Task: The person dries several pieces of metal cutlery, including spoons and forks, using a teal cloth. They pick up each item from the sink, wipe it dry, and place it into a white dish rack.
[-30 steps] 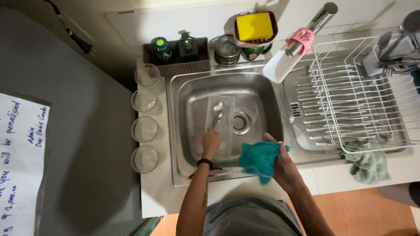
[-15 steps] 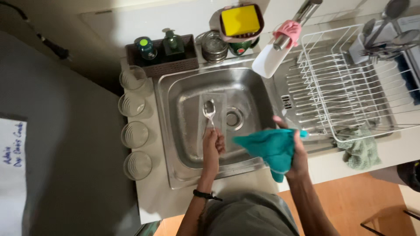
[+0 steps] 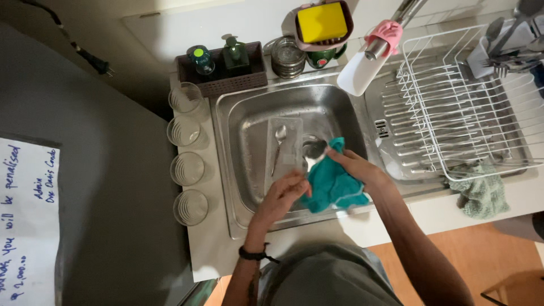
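Since the earlier frame the right hand (image 3: 354,167), clutching the teal cloth (image 3: 334,184), has closed onto the spoon (image 3: 313,154) pinched by the left hand (image 3: 283,195) over the sink (image 3: 249,113); wet metal could slip.

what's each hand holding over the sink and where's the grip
The left hand holds a spoon by its handle. The right hand grips the teal cloth, bunched at the spoon's bowl.

white handwritten paper sign (image 3: 25,218), far left
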